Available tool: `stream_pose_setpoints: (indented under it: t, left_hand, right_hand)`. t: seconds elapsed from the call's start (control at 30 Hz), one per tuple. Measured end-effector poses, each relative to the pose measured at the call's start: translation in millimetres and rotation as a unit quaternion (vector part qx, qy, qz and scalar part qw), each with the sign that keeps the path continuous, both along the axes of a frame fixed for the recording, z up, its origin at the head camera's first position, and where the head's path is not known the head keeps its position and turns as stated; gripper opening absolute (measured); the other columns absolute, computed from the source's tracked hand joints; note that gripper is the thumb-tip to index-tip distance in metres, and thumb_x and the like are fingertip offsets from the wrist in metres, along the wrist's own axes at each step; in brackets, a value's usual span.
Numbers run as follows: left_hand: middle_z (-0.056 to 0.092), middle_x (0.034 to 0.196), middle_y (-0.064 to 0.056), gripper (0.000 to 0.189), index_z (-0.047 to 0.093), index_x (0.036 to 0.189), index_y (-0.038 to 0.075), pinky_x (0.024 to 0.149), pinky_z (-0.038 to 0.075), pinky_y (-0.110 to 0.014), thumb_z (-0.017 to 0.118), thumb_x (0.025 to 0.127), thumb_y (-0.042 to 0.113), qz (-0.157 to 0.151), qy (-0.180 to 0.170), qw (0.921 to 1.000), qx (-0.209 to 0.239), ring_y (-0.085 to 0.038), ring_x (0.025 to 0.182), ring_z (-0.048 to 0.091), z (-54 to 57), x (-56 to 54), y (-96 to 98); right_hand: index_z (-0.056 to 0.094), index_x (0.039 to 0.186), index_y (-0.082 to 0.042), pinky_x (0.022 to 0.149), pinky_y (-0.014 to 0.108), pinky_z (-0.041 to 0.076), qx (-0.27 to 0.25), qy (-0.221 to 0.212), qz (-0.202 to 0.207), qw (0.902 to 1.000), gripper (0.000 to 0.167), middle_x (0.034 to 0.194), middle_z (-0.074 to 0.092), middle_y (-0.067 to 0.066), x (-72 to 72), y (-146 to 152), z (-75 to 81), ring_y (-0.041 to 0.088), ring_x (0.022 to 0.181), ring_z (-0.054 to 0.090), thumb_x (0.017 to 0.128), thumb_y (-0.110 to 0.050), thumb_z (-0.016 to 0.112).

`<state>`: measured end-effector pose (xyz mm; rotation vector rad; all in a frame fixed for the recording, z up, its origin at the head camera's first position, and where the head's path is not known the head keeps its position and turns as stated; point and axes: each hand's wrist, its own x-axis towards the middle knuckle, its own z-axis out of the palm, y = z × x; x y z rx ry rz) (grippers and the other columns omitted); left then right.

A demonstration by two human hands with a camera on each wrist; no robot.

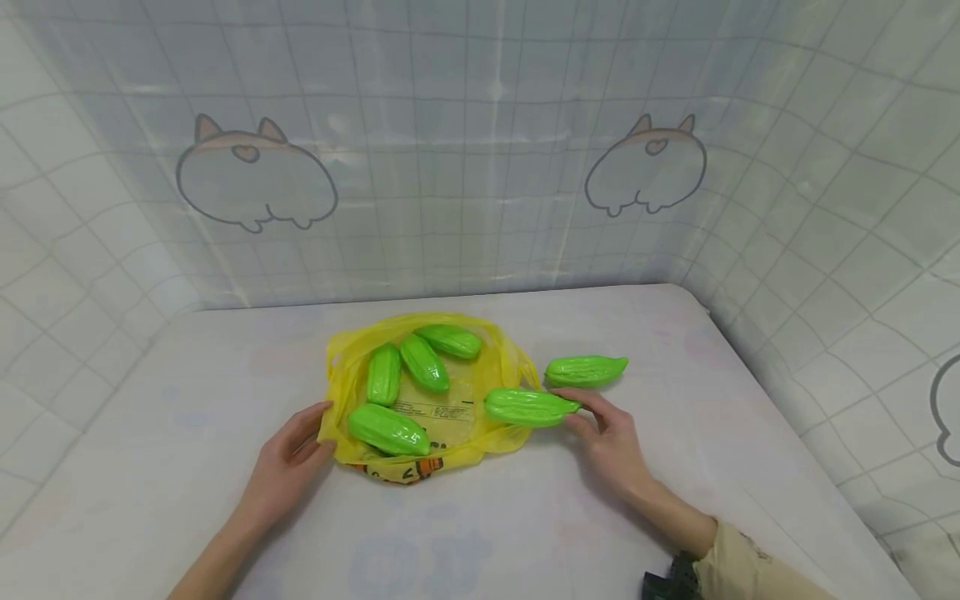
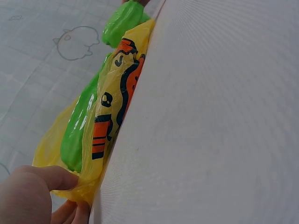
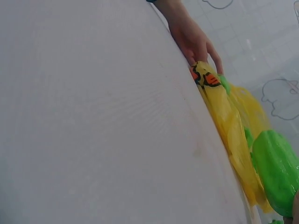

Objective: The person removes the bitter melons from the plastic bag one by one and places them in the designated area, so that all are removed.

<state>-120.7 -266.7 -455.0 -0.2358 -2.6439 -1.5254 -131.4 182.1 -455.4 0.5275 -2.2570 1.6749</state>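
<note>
A yellow plastic bag (image 1: 465, 454) lies spread with its mouth up on the table. Inside it are several glossy green bitter melons, one of them a bitter melon (image 1: 388, 430) at the near left. My left hand (image 1: 288, 458) pinches the bag's left edge; the left wrist view shows thumb and fingers on either side of the yellow film. With its fingertips my right hand (image 1: 611, 442) holds another bitter melon (image 1: 525, 407) by the pointed end, its blunt end over the bag's right rim. Just behind that hand, a loose bitter melon (image 1: 585, 371) lies outside the bag.
The pale table (image 1: 450, 542) reaches a wall covering (image 1: 450, 167) with a grid pattern and cartoon animal drawings at the back. Similar gridded covering stands along both sides. A dark object (image 1: 671, 579) sits by the right sleeve at the bottom edge.
</note>
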Motion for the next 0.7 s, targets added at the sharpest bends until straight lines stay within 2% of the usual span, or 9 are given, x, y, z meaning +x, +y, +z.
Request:
stream_pose_setpoints:
  t: [0.23, 0.5, 0.7]
  left_hand:
    - [0.045, 0.152, -0.019, 0.050, 0.045, 0.148, 0.011, 0.094, 0.040, 0.001, 0.061, 0.100, 0.015, -0.008, 0.016, 0.9998, 0.008, 0.022, 0.121, 0.038, -1.3, 0.1, 0.1]
    - [0.044, 0.151, -0.020, 0.050, 0.046, 0.147, 0.010, 0.094, 0.041, 0.000, 0.061, 0.100, 0.015, -0.012, 0.020, 0.9996, 0.016, 0.022, 0.121, 0.039, -1.8, 0.7, 0.3]
    - [0.045, 0.152, -0.019, 0.050, 0.045, 0.148, 0.011, 0.094, 0.040, 0.000, 0.061, 0.101, 0.017, -0.010, 0.016, 0.9998, 0.009, 0.022, 0.121, 0.038, -1.1, 0.9, 0.3]
  right_hand:
    - [0.067, 0.126, -0.012, 0.110, 0.012, 0.037, 0.014, -0.015, -0.020, 0.9996, 0.036, 0.129, 0.067, 0.006, 1.2, 9.8, 1.2, 0.006, 0.129, 0.055, 0.092, -0.002, 0.067]
    - [0.067, 0.127, -0.010, 0.113, 0.013, 0.034, 0.024, -0.012, -0.021, 0.9994, 0.035, 0.129, 0.067, 0.008, 0.5, 20.9, 1.4, 0.024, 0.134, 0.052, 0.093, -0.001, 0.066]
    - [0.067, 0.127, -0.014, 0.113, 0.012, 0.033, 0.035, -0.011, -0.032, 0.9988, 0.036, 0.129, 0.067, 0.004, 1.3, 30.5, 1.1, 0.029, 0.136, 0.050, 0.093, -0.001, 0.066]
